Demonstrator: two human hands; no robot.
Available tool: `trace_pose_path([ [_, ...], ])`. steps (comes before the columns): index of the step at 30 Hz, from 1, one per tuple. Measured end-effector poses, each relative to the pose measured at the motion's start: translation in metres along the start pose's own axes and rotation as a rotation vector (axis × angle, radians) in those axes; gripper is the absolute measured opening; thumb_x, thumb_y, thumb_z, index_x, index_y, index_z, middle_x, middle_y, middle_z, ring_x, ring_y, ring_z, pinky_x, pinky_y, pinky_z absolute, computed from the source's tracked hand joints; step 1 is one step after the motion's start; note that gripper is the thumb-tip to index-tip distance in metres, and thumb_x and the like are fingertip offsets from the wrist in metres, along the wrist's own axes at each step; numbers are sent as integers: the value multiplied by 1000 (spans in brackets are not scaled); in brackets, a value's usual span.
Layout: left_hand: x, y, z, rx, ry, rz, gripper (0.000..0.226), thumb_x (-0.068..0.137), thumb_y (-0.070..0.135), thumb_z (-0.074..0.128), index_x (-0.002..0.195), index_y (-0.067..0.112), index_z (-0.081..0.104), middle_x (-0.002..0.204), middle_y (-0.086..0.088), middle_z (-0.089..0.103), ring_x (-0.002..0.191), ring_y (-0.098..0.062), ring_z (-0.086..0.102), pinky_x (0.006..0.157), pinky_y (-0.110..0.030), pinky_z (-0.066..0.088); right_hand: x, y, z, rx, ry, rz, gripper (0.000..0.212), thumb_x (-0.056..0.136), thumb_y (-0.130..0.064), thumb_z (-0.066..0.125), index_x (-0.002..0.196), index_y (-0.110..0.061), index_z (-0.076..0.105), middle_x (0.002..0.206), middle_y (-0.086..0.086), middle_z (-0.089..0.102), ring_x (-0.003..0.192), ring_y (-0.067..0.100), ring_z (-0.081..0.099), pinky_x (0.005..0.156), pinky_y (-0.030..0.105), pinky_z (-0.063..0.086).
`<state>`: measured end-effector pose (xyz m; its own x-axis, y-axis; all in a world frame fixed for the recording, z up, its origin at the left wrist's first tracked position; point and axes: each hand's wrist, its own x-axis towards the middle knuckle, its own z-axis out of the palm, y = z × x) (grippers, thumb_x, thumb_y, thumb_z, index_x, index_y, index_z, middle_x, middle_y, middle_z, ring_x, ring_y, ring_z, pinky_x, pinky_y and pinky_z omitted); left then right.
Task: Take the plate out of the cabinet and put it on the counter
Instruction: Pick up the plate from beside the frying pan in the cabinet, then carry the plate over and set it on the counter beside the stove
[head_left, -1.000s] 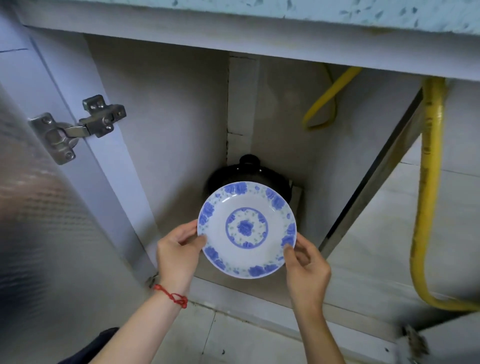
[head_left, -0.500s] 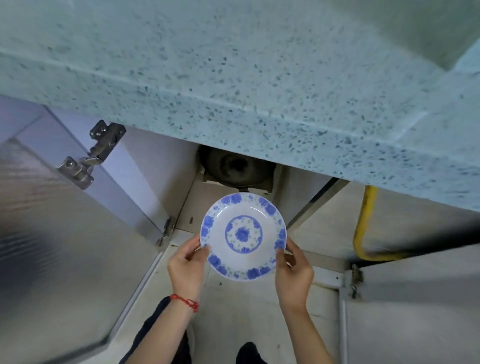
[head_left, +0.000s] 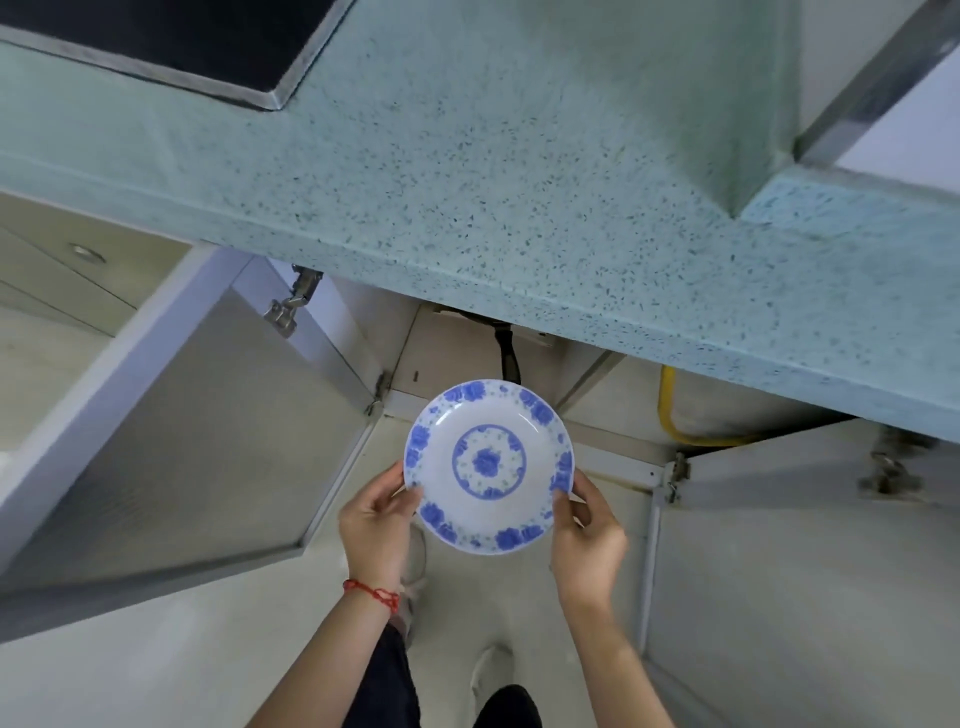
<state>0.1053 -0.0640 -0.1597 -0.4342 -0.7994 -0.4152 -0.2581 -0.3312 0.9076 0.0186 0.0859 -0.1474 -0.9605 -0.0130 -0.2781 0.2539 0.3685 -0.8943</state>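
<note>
table (head_left: 519, 171): speckled green, bare in front | cabinet (head_left: 452, 353): below table, both doors swung open | plate (head_left: 489, 466): blue-flowered, in the air before cabinet, below table edge | left hand (head_left: 375, 525): closed on plate's left rim | right hand (head_left: 589, 532): closed on right rim

A yellow hose (head_left: 670, 415) is bending along the back of the space under the speckled top, and a black cord (head_left: 508, 353) is hanging down near the middle. A shiny metal hinge (head_left: 293, 306) is sticking out at the top of the open door (head_left: 171, 431) on the left, and another open door (head_left: 831, 545) is standing on the right. A black stove top (head_left: 171, 36) with a silver edge is sitting in the far left corner, and the pale floor (head_left: 182, 649) is showing below.
</note>
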Motion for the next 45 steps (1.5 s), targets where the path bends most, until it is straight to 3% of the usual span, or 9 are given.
trace_pose_path([
  [4,-41,34,-14,-5,33,-22,38,74,-12,62,106,10,64,75,25,72,80,1,68,73,-16,56,-31,-31,-27,-41,-36,11,28,86,-10,58,112,-19,62,83,-12,66,74,-14,61,65,20,57],
  [9,-92,82,-30,-14,40,-12,37,75,-11,62,105,9,65,73,26,71,78,3,67,69,-14,55,-65,-78,-61,-72,-75,-35,24,87,-10,55,108,-18,64,79,-8,68,72,-13,62,54,4,49],
  [18,-124,158,-58,-51,-1,35,36,76,-10,62,107,9,63,68,23,71,71,7,66,59,-8,51,-104,-149,-77,-52,-59,-78,23,86,-13,58,107,-16,65,76,-11,68,73,-8,63,55,8,52],
  [22,-121,184,-82,-73,20,47,32,75,-7,63,106,1,65,97,-7,70,77,-4,68,71,-21,58,-119,-179,-65,-49,-64,-116,23,85,-11,59,107,-15,65,72,-8,67,70,-8,63,51,4,47],
  [26,-114,206,-109,-94,44,59,30,75,-3,66,104,5,66,103,-13,69,91,-22,66,86,-45,53,-135,-207,-45,-49,-97,-175,23,85,-8,58,106,-14,65,69,-11,66,65,-13,61,49,2,44],
  [33,-103,230,-155,-127,118,80,32,74,-2,67,104,8,67,90,-1,72,84,-12,68,75,-32,58,-155,-240,-5,-27,-198,-254,28,85,-6,56,110,-16,64,85,0,73,72,-5,66,59,13,55],
  [35,-101,237,-165,-149,146,83,32,73,-5,66,103,6,67,82,8,72,82,-8,69,70,-24,58,-160,-250,5,-19,-227,-281,27,86,-5,55,109,-17,64,80,-6,72,71,-5,66,57,9,52],
  [39,-99,250,-182,-186,214,110,32,73,-7,65,103,4,66,102,-10,69,95,-28,65,85,-43,54,-165,-267,22,-45,-287,-324,28,85,-3,54,106,-17,65,59,-29,67,63,-9,64,53,6,49],
  [45,-97,257,-207,-270,360,115,32,72,-7,66,102,4,67,102,-9,68,93,-28,64,85,-38,53,-167,-289,54,-84,-426,-389,29,84,-1,56,105,-19,65,58,-37,63,63,-13,62,56,6,51],
])
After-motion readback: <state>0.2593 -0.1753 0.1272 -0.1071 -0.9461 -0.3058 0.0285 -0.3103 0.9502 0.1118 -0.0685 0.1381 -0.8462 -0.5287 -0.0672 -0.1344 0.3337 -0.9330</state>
